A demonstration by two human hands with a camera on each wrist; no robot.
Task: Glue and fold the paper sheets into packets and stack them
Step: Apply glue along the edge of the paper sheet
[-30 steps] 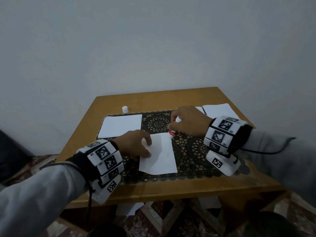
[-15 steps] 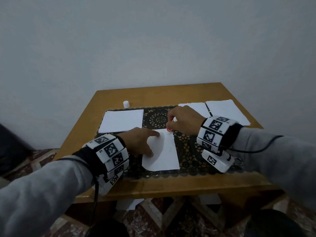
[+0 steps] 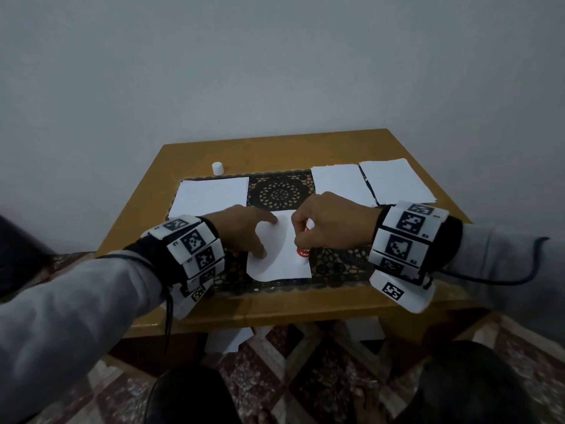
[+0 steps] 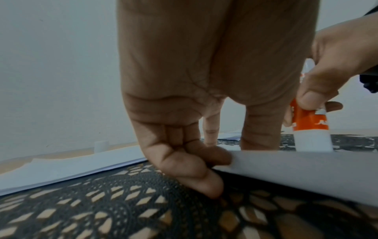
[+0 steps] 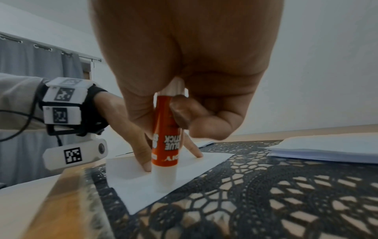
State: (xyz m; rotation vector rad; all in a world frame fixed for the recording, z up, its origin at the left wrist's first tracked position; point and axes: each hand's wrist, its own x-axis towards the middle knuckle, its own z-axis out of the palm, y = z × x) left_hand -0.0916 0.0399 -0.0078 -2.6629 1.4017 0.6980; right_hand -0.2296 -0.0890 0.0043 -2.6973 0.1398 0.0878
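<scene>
Gripping the glue stick (image 5: 164, 145) upright, right hand (image 3: 330, 223) — tip seemingly on the sheet (image 3: 287, 264).

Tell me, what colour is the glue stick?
The glue stick is orange with white ends; the right wrist view shows it best.

Paper stacks (image 3: 211, 195) flank bare mat centre (image 3: 279, 191).

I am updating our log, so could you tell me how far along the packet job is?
Done: I cannot tell which pile holds finished packets. In hand: the right hand presses the glue stick onto the sheet, pinned by the left hand. Left: folding this sheet, then the stacks at the back.
</scene>
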